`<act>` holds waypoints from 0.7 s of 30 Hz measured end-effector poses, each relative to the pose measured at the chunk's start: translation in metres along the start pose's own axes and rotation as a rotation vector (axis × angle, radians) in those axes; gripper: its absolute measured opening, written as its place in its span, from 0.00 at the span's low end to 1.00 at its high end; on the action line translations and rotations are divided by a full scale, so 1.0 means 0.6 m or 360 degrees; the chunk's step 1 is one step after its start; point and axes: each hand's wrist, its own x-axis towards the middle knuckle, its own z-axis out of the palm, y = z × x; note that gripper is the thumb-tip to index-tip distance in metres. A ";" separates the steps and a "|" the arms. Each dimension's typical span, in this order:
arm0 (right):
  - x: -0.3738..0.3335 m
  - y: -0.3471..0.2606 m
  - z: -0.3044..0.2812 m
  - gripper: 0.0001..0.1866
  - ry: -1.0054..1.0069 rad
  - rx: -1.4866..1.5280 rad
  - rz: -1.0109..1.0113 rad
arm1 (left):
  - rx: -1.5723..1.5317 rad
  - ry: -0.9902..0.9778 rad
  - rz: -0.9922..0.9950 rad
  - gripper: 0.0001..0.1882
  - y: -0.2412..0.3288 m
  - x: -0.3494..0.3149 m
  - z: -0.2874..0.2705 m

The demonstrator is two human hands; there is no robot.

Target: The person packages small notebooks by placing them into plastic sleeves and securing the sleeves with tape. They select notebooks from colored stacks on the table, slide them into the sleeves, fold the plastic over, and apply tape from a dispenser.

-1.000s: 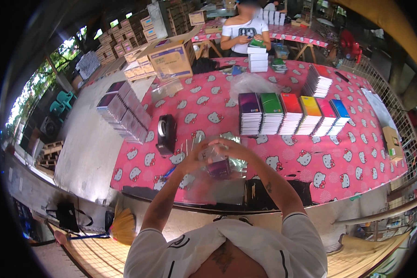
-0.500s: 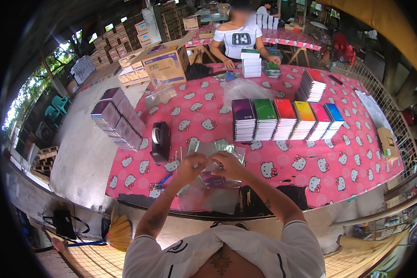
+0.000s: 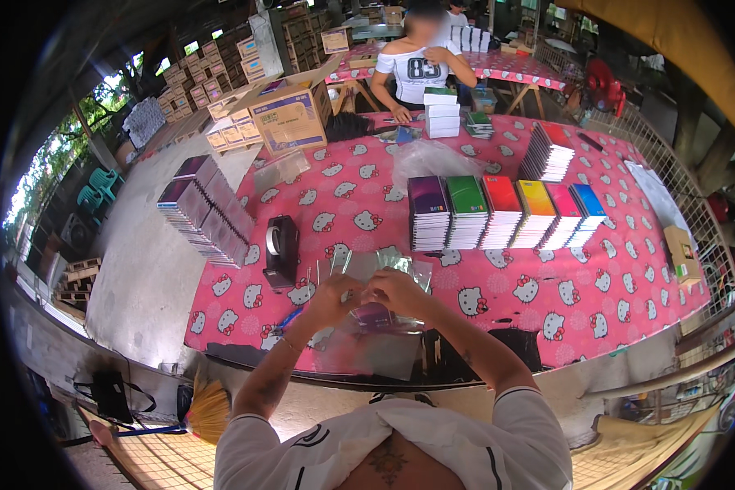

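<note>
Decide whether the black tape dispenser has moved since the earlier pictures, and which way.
No, no way at all: the black tape dispenser keeps its place against the pink tablecloth's printed cats; only the view shifted.

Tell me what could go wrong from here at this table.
The clear plastic around your left hand and right hand looks thin, so it might crease or tear. The tall stack of purple notebooks stands near the left edge of the table, so a bump could topple it.
</note>
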 end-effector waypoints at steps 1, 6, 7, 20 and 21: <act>0.001 -0.001 0.002 0.14 0.0005 0.0064 0.0157 | -0.0019 0.0002 -0.0064 0.15 -0.006 0.007 0.001; 0.003 -0.004 0.007 0.22 0.0050 0.0143 0.0458 | -0.0213 0.0020 -0.0403 0.08 0.015 0.038 0.002; 0.001 -0.002 0.008 0.24 0.0071 0.0193 0.0446 | -0.0281 0.0020 -0.0466 0.08 0.024 0.044 -0.002; 0.010 -0.015 -0.004 0.12 -0.0092 -0.0054 0.0326 | 0.0316 0.0168 0.0155 0.12 0.010 0.000 -0.005; 0.010 -0.013 0.000 0.09 -0.0050 -0.0014 0.0298 | 0.0186 0.0124 0.0172 0.14 0.002 -0.006 -0.001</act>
